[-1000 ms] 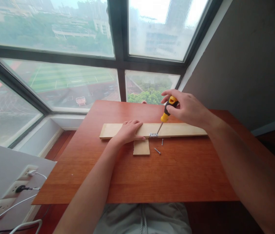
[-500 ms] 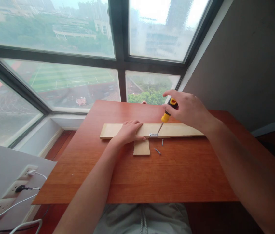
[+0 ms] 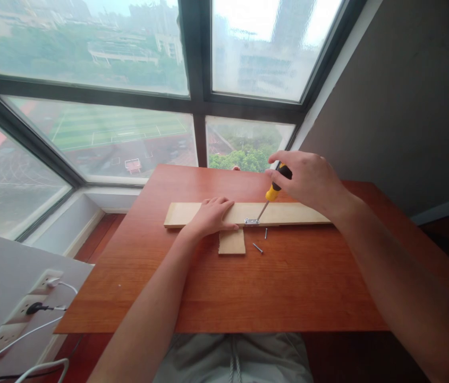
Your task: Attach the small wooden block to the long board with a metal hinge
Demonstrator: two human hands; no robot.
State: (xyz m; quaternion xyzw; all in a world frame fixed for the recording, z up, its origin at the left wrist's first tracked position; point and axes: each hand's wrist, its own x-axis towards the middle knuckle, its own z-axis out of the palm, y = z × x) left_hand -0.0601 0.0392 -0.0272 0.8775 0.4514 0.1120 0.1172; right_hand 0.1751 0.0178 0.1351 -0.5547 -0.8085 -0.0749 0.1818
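A long pale wooden board lies across the red-brown table, with a small wooden block butted against its near edge. My left hand lies flat on the board, fingers stretched toward a small metal bracket. My right hand is closed around the yellow-and-black handle of a screwdriver, whose tip rests on the bracket. Two loose screws lie on the table just right of the block.
Large windows rise directly behind the table's far edge. A grey wall stands to the right. At lower left a white surface carries a power strip with plugged cables. My lap shows below the table's near edge.
My right hand has shifted slightly right and down on the screwdriver handle, covering more of it. The left hand and board have stayed in place.
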